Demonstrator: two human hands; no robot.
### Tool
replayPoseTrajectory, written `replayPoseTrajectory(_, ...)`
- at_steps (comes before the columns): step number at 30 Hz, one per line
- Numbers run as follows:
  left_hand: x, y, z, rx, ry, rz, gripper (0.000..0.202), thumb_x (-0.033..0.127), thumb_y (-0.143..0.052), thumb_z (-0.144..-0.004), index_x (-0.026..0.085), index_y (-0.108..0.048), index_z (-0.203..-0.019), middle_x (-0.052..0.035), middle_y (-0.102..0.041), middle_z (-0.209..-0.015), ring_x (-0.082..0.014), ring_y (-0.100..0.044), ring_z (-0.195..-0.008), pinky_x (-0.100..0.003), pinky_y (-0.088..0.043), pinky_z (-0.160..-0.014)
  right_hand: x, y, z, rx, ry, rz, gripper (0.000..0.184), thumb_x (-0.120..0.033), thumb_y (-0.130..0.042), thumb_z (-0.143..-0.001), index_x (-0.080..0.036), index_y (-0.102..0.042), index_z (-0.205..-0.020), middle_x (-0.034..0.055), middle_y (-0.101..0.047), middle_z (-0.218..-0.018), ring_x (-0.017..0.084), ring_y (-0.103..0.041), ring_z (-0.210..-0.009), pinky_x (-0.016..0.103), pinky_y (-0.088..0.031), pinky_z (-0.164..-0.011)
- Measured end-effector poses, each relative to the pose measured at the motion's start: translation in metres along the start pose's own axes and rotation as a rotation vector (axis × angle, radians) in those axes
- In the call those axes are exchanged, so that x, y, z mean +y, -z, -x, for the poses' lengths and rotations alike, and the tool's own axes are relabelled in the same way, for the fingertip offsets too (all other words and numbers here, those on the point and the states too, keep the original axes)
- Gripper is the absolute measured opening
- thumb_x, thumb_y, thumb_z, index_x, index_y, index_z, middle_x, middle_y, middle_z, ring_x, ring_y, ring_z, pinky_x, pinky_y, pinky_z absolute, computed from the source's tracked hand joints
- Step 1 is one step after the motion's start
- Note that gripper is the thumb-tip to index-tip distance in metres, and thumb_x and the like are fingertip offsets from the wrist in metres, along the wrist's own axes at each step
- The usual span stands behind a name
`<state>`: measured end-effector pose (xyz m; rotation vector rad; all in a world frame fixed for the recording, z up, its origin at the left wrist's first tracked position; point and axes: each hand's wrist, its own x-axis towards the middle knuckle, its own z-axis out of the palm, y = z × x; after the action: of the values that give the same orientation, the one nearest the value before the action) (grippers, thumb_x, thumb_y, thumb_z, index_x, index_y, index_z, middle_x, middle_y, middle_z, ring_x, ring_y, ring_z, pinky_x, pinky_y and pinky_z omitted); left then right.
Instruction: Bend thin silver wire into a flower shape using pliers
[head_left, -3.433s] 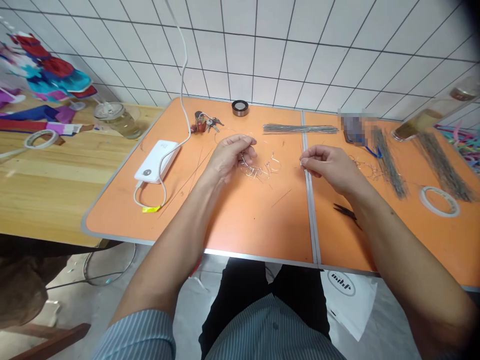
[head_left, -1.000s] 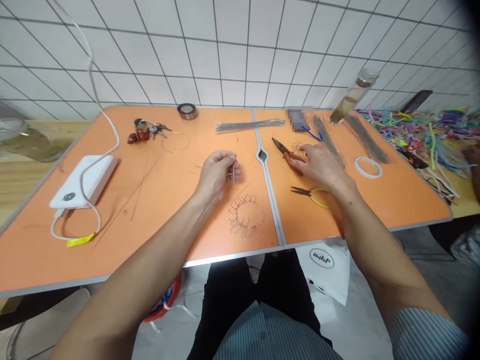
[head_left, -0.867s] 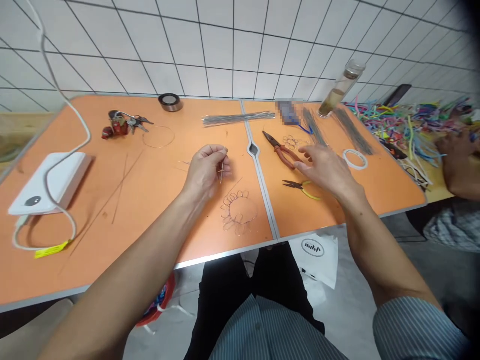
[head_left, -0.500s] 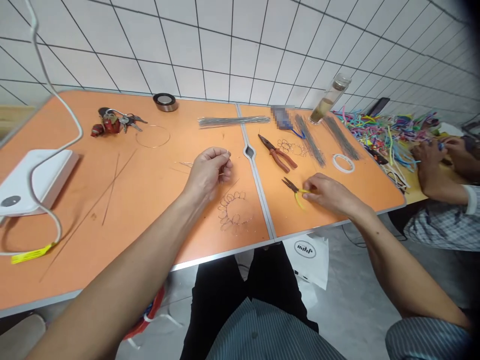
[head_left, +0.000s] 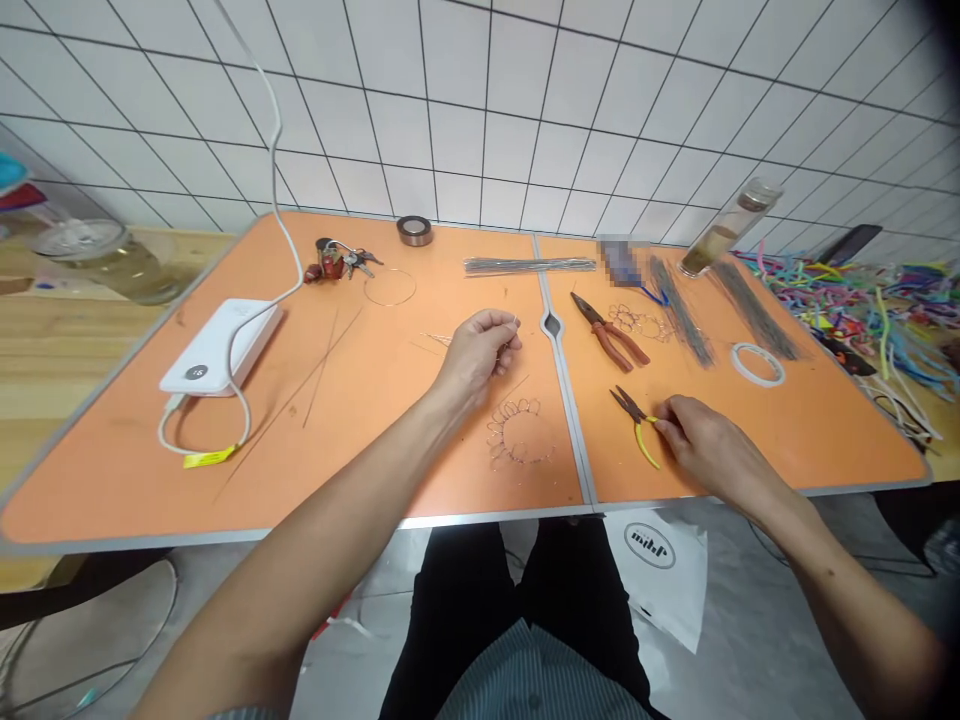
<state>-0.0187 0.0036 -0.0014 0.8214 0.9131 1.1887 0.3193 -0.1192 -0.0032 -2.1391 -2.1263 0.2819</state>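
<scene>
My left hand (head_left: 477, 352) is closed in a pinch on a short thin wire above the orange table (head_left: 390, 450). Just in front of it lies a flower-shaped wire loop piece (head_left: 519, 434). My right hand (head_left: 705, 448) rests on the right half of the table, its fingers closed on the yellow handle of the small yellow-handled pliers (head_left: 636, 424). Red-handled pliers (head_left: 609, 330) lie further back, beside another looped wire piece (head_left: 639, 320).
A white power bank (head_left: 221, 345) with cable lies at the left, keys (head_left: 337, 262) and a tape roll (head_left: 415, 230) at the back. Straight wire bundles (head_left: 529, 265), a white tape ring (head_left: 757, 362), a glass bottle (head_left: 724, 228) and coloured strips (head_left: 862, 300) fill the right.
My right hand left the red-handled pliers, drew back toward me and closed on the yellow-handled pliers. The view swung back to the left. My left hand kept its pinch on the wire.
</scene>
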Motion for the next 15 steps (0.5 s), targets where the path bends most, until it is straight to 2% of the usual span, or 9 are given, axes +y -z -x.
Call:
replayPoseTrajectory(4,-0.001,0.002,-0.002,-0.001,-0.004,-0.011,0.011,0.02,-0.075,-0.078,0.018,-0.071,-0.088,0.0023,-0.065,-0.067,-0.0058,-0.045,-0.046,-0.02,-0.028,-0.043,-0.024,0.005,-0.003,-0.002,0.044,-0.234,0.013,-0.039,-0.042,-0.11,-0.032,-0.044,-0.099,0.0065,-0.072,-0.087,0.029,-0.068,-0.072,0.044,-0.048,-0.07)
replayPoseTrajectory(7,-0.001,0.002,-0.004,0.013,-0.002,0.013,0.012,0.019,-0.075,-0.076,0.017,-0.07,-0.087,0.0026,-0.063,-0.066,-0.0047,-0.042,-0.045,-0.019,-0.024,-0.042,-0.053,0.013,-0.018,0.082,0.114,-0.354,0.008,-0.037,-0.048,-0.11,-0.032,-0.047,-0.104,0.0028,-0.071,-0.086,0.026,-0.068,-0.07,0.041,-0.05,-0.072)
replayPoseTrajectory(10,-0.002,0.001,-0.003,0.016,0.026,0.064,0.015,0.019,-0.078,-0.076,0.015,-0.07,-0.088,0.0033,-0.062,-0.065,-0.0037,-0.04,-0.044,-0.018,-0.02,-0.042,-0.088,0.015,-0.048,0.178,0.186,-0.601,0.005,-0.034,-0.05,-0.11,-0.03,-0.05,-0.107,0.0,-0.071,-0.089,0.021,-0.067,-0.068,0.038,-0.052,-0.074)
replayPoseTrajectory(13,-0.002,-0.001,-0.003,-0.004,0.047,0.111,0.02,0.021,-0.081,-0.077,0.013,-0.072,-0.093,0.0029,-0.062,-0.066,-0.0033,-0.039,-0.044,-0.017,-0.019,-0.042,-0.122,0.008,-0.083,0.148,0.282,-0.801,0.003,-0.032,-0.051,-0.108,-0.029,-0.052,-0.11,-0.0015,-0.071,-0.087,0.019,-0.066,-0.066,0.035,-0.052,-0.07)
replayPoseTrajectory(15,-0.002,-0.001,-0.005,-0.012,0.049,0.136,0.019,0.021,-0.081,-0.079,0.013,-0.071,-0.092,0.0024,-0.063,-0.067,-0.0029,-0.039,-0.044,-0.017,-0.019,-0.041,-0.138,0.0,-0.101,0.12,0.33,-0.785,0.012,-0.03,-0.051,-0.107,-0.027,-0.056,-0.118,-0.0014,-0.071,-0.086,0.02,-0.066,-0.068,0.035,-0.05,-0.068)
